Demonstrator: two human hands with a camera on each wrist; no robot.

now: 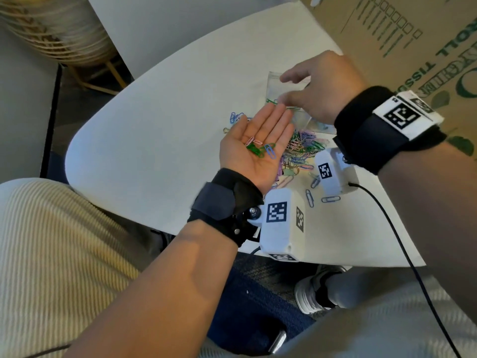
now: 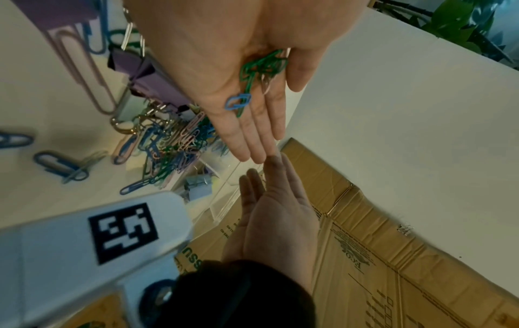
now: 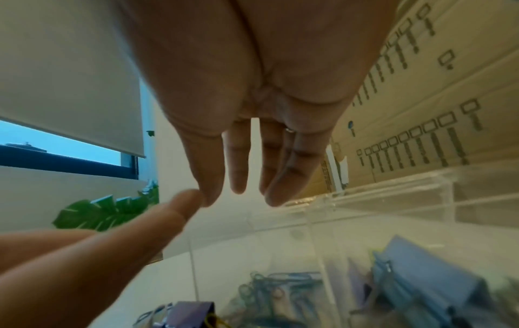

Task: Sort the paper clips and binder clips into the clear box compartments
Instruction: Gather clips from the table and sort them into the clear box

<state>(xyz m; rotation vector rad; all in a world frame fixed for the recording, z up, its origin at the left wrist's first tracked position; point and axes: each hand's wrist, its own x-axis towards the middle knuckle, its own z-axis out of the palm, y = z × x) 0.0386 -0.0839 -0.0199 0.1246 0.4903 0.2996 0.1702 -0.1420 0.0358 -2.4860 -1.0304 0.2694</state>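
My left hand lies palm up and flat above the white table, carrying a few green, blue and pink paper clips in the palm; the left wrist view shows the same paper clips. Just beyond its fingertips my right hand hovers over the clear box with straight, spread fingers and nothing in them. A mixed pile of clips lies on the table right of my left hand. The clear box's compartments hold blue paper clips and blue binder clips.
A big cardboard box stands right behind the clear box. Several loose paper clips lie near the table's front edge. Purple binder clips sit in the pile. A black cable runs off the table's right side.
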